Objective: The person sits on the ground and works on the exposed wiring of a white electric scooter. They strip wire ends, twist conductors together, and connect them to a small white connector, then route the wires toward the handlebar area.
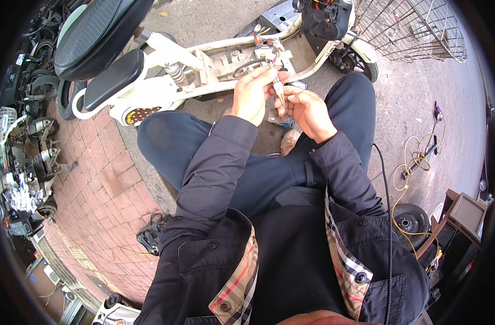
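Pinching a slender silvery piece (pixel 279 89) beside a white scooter (pixel 171 53)

From my distant post I am watching the left hand (pixel 252 93) pinching the piece's upper end, while the right hand (pixel 311 112) is pinching near its lower tip. The piece is sitting between both hands, near the scooter's open frame (pixel 304 51), where coloured wires (pixel 257 37) are poking up.

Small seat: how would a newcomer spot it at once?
Find the white scooter across the top of the picture. At its left end, just below the big seat, lies the small seat. Both are black, but this one is smooth where the big one is ribbed.
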`<state>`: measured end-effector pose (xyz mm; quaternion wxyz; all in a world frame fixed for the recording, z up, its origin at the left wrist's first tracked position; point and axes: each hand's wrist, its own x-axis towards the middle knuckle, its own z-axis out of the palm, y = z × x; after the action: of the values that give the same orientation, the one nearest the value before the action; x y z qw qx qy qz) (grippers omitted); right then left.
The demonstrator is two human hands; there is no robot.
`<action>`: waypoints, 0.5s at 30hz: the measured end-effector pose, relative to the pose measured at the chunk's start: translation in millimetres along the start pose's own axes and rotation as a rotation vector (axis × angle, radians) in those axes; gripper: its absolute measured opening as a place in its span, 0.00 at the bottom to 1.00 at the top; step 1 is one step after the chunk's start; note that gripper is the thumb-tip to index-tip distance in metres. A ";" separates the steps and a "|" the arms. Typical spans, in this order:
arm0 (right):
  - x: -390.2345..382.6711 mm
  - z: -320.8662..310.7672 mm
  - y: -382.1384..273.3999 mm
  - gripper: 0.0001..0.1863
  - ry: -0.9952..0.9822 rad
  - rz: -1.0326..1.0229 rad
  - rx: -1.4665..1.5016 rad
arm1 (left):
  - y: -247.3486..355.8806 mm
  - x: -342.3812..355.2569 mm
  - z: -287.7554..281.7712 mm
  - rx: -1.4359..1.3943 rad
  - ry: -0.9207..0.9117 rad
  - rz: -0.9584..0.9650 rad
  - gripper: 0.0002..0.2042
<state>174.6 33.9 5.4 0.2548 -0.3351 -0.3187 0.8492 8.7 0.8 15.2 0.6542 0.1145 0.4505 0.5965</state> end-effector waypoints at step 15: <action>3.7 -2.3 7.0 0.14 0.088 0.036 -0.211 | -7.3 0.6 -0.5 0.039 -0.045 0.017 0.16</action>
<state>172.3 32.5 -2.4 0.2163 -0.4027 -0.3888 0.7999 13.2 -0.7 9.6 0.6566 0.1447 0.4464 0.5905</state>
